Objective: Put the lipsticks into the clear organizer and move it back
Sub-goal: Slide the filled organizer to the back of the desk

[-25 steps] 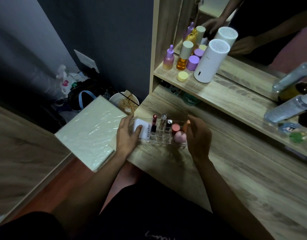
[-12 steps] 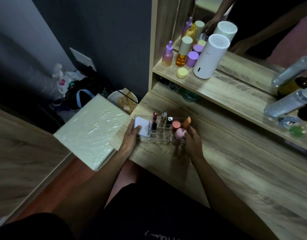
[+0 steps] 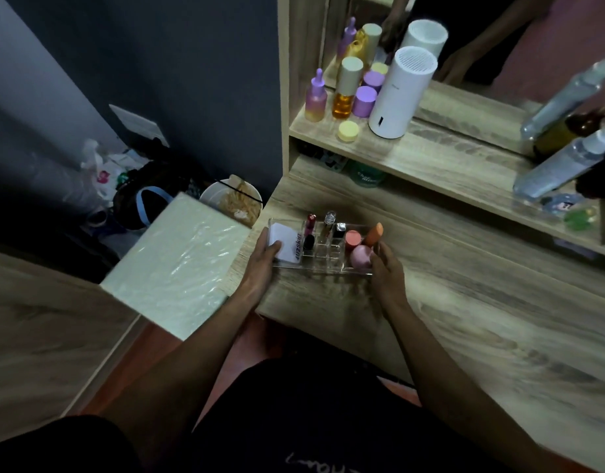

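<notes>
- Clear organizer (image 3: 323,259) on worktop (image 3: 464,302), lipsticks (image 3: 309,228) upright inside.
- Left hand (image 3: 265,259) gripping L end, right hand (image 3: 384,268) gripping R end.

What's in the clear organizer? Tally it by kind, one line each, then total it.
In the clear organizer:
Lipsticks: 4 (the dark front one is hard to make out)
Makeup sponges: 3
White pad: 1
Total: 8
</notes>
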